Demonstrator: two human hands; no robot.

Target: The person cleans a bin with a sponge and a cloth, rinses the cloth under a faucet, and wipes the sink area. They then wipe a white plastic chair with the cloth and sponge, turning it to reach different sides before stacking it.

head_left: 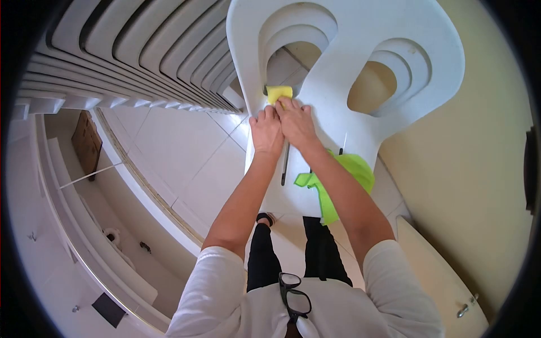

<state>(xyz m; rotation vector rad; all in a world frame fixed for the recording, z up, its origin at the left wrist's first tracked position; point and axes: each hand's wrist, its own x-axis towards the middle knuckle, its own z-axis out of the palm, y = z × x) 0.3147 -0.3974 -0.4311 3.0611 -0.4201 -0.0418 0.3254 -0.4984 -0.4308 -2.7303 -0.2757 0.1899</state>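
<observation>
A stack of white plastic chairs (344,121) stands in front of me, its top surface facing up. My right hand (296,121) presses a yellow cloth (279,93) against the edge of the left cut-out, fingers closed on it. Right beside it, my left hand (266,131) has its fingers curled at the cloth's lower end; what they hold, if anything, is hidden. A bright green cloth (354,169) lies draped over the near right part of the white surface, partly behind my right forearm.
More stacked white plastic pieces (152,45) rise at the upper left. A beige wall (456,163) runs along the right, with a white door (439,276) at the lower right. Light floor tiles (169,141) and a doorway frame (149,186) are at the left.
</observation>
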